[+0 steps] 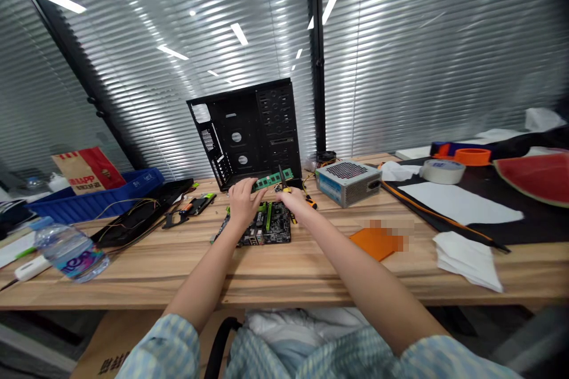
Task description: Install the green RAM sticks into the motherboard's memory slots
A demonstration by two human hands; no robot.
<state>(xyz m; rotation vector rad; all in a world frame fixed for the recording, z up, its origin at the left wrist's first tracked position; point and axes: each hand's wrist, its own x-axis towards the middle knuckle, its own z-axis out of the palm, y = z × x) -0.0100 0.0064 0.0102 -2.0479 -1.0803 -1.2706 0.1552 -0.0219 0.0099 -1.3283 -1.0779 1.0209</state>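
Memory module (271, 180), green and slim, slants up to the right in front of you, past the upper edge of the motherboard (281, 230) in this view. Your left hand (243, 196) is narrow at the module's left end, fingers and thumb drawn together on it. Your right hand (291, 199) is closed around a hand tool (283, 176) with a dark, slender tip and a bit of yellow at the grip; the tip crosses the module toward its right end. From this far off, you can't fairly tell whether the tip touches the module or only passes in front of it, nor exactly what kind of tool it is.

The motherboard lies flat on the wooden table (178, 277) beneath your hands, its bright green slots showing between your wrists. Behind it, a black computer case (249, 121) stands with its open interior facing you. To the right of your right hand sits a grey power supply unit (345, 182), and nearer you lies an orange sheet (371, 243), partly pixelated. Farther right are folded white tissues (469, 260) and a roll of tape (442, 172). On your left, a water bottle (73, 254) leans over in view, near a blue bin (57, 208) bearing a red-and-brown paper bag (86, 172).
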